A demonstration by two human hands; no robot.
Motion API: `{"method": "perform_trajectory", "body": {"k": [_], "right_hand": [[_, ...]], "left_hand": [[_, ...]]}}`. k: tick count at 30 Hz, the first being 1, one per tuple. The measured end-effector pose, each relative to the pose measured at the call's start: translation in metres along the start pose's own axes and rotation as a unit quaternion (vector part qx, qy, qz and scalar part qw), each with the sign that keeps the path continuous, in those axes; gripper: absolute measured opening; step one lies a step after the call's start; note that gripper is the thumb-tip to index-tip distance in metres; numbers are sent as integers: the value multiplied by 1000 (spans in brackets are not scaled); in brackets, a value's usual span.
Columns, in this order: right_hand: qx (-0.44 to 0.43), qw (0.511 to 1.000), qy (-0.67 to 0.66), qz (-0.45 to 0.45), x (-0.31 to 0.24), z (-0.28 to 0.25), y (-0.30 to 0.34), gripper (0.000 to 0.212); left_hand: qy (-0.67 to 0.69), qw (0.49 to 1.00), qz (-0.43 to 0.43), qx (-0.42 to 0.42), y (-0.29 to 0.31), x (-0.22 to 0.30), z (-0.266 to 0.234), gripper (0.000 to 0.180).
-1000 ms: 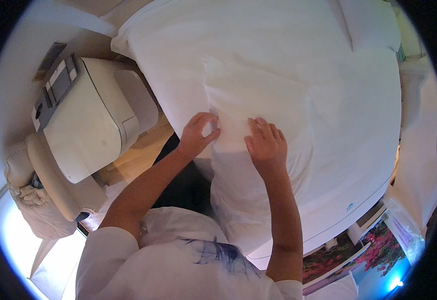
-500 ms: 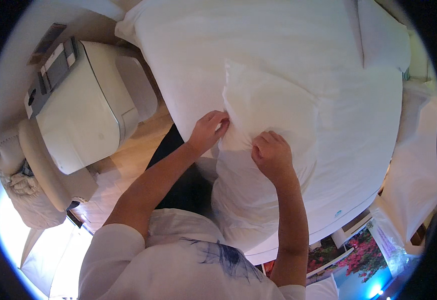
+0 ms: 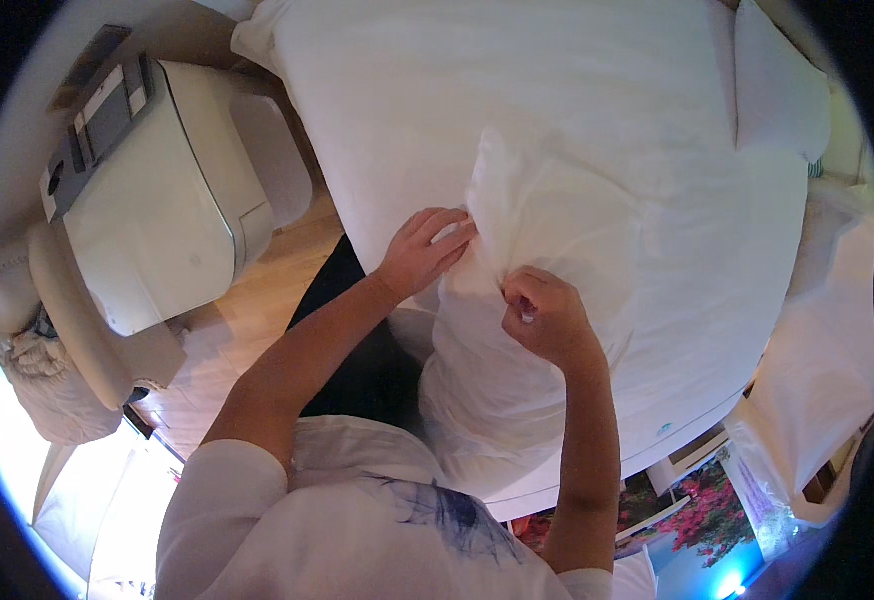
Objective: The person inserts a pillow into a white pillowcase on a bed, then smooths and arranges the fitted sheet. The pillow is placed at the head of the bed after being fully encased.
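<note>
A white pillow in a soft white pillowcase [image 3: 502, 375] lies across the near edge of the bed, by my lap. Loose fabric spreads flat from its far end over the sheet. My left hand [image 3: 425, 248] pinches the left edge of this fabric between thumb and fingertips. Just right of it and nearer to me, my right hand [image 3: 547, 315] has its fingers curled, gripping a gathered fold of the same cloth. Small creases run between the two hands. What lies under the right fingers is hidden.
A white-sheeted bed [image 3: 407, 90] fills the middle. At its far right corner sits another white pillow [image 3: 777, 100]. To the left stand a cream cabinet-like unit [image 3: 152, 220] and a beige padded chair [image 3: 72, 330] on wooden floor [image 3: 277, 265]. A flower picture [image 3: 707, 520] shows lower right.
My left hand has shifted slightly right along the fabric edge, and the cloth's far corner has moved right with it. My right hand's fingers have curled tighter on the fold.
</note>
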State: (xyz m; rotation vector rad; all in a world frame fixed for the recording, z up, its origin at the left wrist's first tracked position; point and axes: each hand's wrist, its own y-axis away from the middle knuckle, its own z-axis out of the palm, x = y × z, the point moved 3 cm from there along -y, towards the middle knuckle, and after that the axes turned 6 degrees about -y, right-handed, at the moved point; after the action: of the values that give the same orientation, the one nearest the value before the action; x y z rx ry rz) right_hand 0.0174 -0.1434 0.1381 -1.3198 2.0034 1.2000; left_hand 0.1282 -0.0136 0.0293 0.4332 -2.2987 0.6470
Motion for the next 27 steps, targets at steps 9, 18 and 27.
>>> {"method": "perform_trajectory", "body": {"k": [9, 18, 27], "right_hand": [[120, 989, 68, -51, 1, 18, -12, 18], [183, 958, 218, -45, 5, 34, -35, 29], [219, 931, 287, -62, 19, 40, -49, 11]], "left_hand": [[-12, 993, 59, -99, 14, -18, -8, 27], [119, 980, -94, -131, 22, -6, -4, 17], [381, 775, -504, -5, 2, -10, 25, 31]]}}
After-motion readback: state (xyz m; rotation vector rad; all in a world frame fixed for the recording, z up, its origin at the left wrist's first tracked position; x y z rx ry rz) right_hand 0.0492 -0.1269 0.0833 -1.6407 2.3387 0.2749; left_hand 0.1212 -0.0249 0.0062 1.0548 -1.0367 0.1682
